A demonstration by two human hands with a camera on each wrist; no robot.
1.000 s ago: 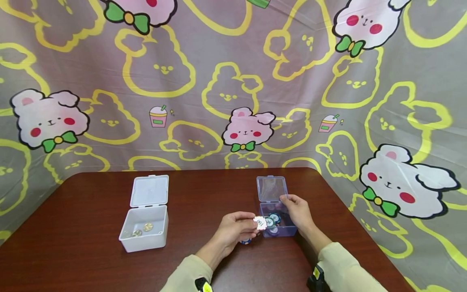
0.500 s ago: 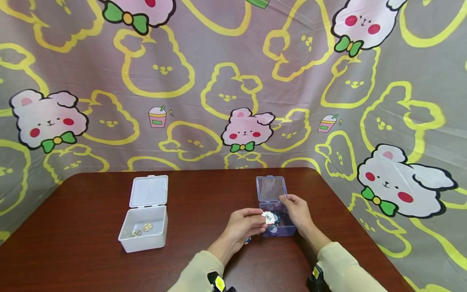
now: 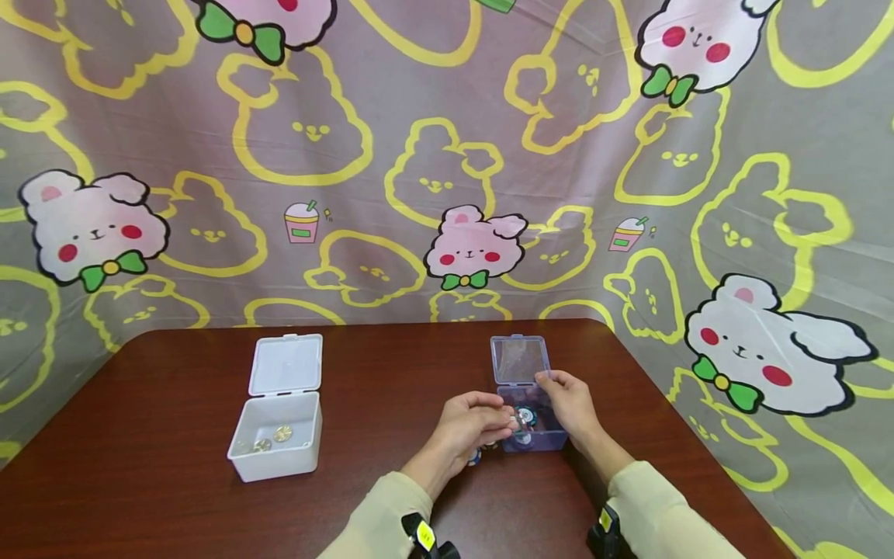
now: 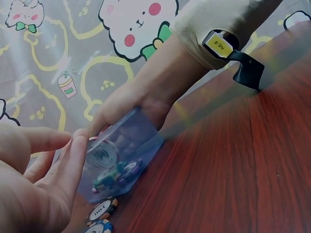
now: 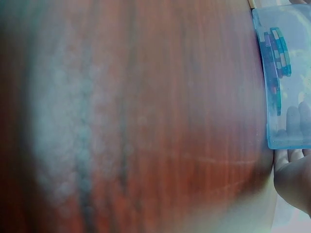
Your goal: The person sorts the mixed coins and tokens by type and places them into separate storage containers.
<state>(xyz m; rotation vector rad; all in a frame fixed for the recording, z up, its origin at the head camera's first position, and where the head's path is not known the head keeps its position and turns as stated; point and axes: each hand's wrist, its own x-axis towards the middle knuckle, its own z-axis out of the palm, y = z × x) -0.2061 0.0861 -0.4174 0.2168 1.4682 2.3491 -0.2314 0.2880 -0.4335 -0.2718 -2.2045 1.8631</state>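
Note:
A translucent purple-blue plastic box (image 3: pixel 534 442) with its clear lid (image 3: pixel 520 361) raised stands at the right of the table. My right hand (image 3: pixel 573 404) grips its right side, thumb near the hinge corner. My left hand (image 3: pixel 471 431) has its fingertips at the box's left rim, and no chip shows between them. Several poker chips (image 3: pixel 526 417) lie inside. Through the wall, in the left wrist view, a pale chip (image 4: pixel 102 154) appears close to the left fingertips. An orange-and-black chip (image 4: pixel 102 209) and a blue chip (image 4: pixel 99 226) lie on the table under the left hand.
To the left stands an open white plastic box (image 3: pixel 275 462) with gold coins (image 3: pixel 282 434) inside and its lid (image 3: pixel 286 365) tipped back. A patterned cloth (image 3: pixel 377 155) hangs behind and beside the brown wooden table (image 3: pixel 391 365).
My left hand has moved right to the purple-blue box, and the white 100 chip it pinched has left its fingers. My right hand stays on the box.

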